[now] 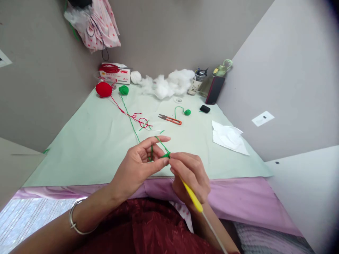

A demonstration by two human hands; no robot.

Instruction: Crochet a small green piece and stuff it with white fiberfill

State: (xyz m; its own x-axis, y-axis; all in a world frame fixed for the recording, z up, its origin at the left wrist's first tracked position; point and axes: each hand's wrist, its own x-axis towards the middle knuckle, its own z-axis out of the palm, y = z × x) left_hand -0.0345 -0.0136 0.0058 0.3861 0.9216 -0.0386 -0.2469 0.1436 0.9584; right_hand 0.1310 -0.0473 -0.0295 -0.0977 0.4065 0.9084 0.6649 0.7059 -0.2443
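Note:
Between my hands is a small green crochet piece (166, 155), pinched by the thumb and a finger of my left hand (141, 157). Green yarn (131, 121) runs from a green yarn ball (124, 90) to my left hand, wraps its fingers and passes over the raised index finger. My right hand (192, 174) is closed around a crochet hook with a yellow handle (194, 197); its tip is at the crochet piece, mostly hidden by my fingers. Beyond my hands lie orange thread snips (171, 120) and a small green crocheted ball (187, 112) with a yarn tail.
A red yarn ball (103, 89), white yarn ball (136, 77) and white stuffing (166, 84) stand along the back. Red-handled scissors (109, 68) rest on a box. At right are a bottle (219, 71), a dark phone-like object (215, 90) and white tissue (229, 137).

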